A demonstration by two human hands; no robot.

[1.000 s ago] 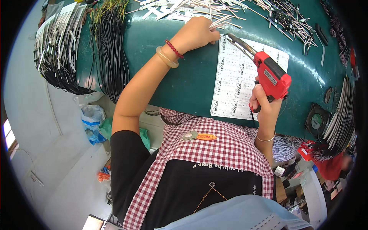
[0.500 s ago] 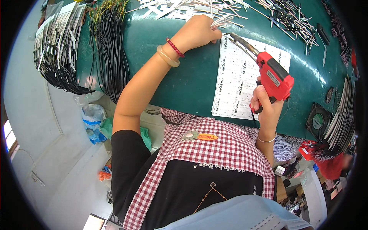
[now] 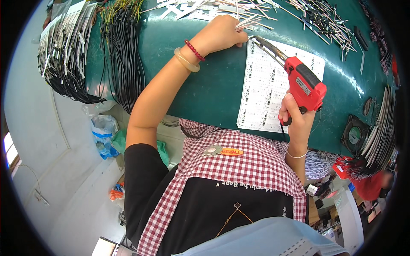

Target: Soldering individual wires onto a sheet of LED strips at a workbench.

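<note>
My left hand [image 3: 222, 35] is closed at the far middle of the bench, fingers pinched round a small bunch of thin white wires [image 3: 252, 21] that stick out to the right. In my right hand [image 3: 300, 123] is a red and black soldering gun [image 3: 306, 83], held by its grip with the metal tip pointing up and left. That tip is close beside my left fingertips; whether it touches a wire is too small to tell. Beneath the gun lie white printed sheets [image 3: 258, 100] on the green bench top [image 3: 198, 89].
Black cables [image 3: 121, 64] and white-tagged cables [image 3: 64, 55] hang over the bench's left side. Loose white strips [image 3: 200, 10] and black-and-white wires [image 3: 320, 21] cover the far side. At right are a black fan [image 3: 354, 134] and a grey wire bundle [image 3: 378, 132].
The soldering gun has shifted very slightly left. Both hands keep their grips in nearly the same places.
</note>
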